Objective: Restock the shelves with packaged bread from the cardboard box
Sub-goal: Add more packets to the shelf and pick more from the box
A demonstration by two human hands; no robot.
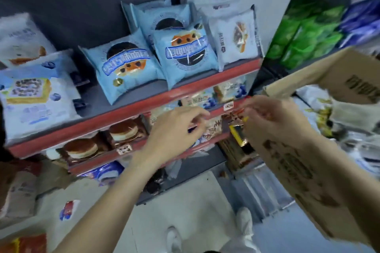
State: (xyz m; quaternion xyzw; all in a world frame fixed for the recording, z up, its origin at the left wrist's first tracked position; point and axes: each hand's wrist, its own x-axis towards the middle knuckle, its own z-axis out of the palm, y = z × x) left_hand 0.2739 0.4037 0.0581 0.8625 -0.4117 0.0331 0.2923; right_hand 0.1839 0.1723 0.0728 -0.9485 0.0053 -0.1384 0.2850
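Head view: both hands, left [176, 129] & right [273, 117], fingers loosely curled, grip unclear w/ blur; cardboard box [308, 170] could slip off forearm.

A shop: red-edged shelves [131, 113] stocked with packaged bread [125, 70].

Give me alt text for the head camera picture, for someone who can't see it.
Both hands, left hand and right hand, reach toward packaged bread on a lower red-edged shelf, beside an open cardboard box. Light blue bread packs sit on the shelf above.
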